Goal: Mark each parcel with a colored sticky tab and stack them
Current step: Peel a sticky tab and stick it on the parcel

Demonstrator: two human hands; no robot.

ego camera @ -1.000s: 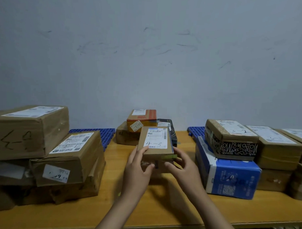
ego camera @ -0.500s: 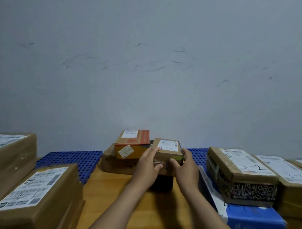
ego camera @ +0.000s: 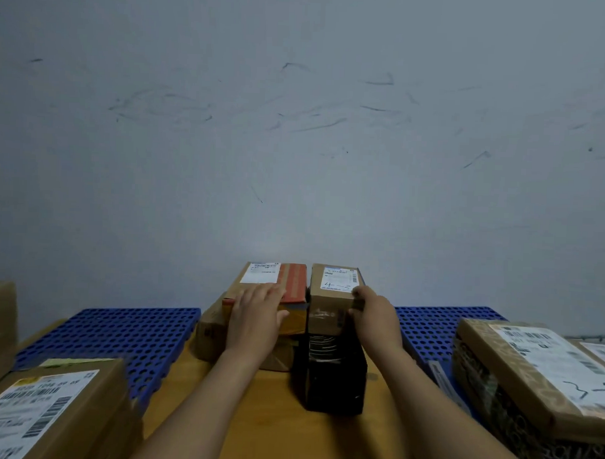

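Left hand (ego camera: 257,313) lay flat on the orange box (ego camera: 294,280); I had the right hand (ego camera: 375,312) gripping the parcel (ego camera: 329,300), which sat atop the black box (ego camera: 333,374), far back on the bench (ego camera: 280,434).

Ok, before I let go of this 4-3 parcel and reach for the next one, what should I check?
1. Small brown parcel seated on the black box: ok, it lies flat on top.
2. Near faces of the two lined up: ok; the far side cannot be seen.
3. Right hand free to pull back: not ok, it grips the parcel's near right corner.
4. Neighbouring stack steady: ok, the left hand rests flat on the orange-taped parcel.
5. Sticky tab on the small brown parcel: cannot tell, none shows from this angle.
6. Gap between the two stacks: cannot tell, they stand very close.
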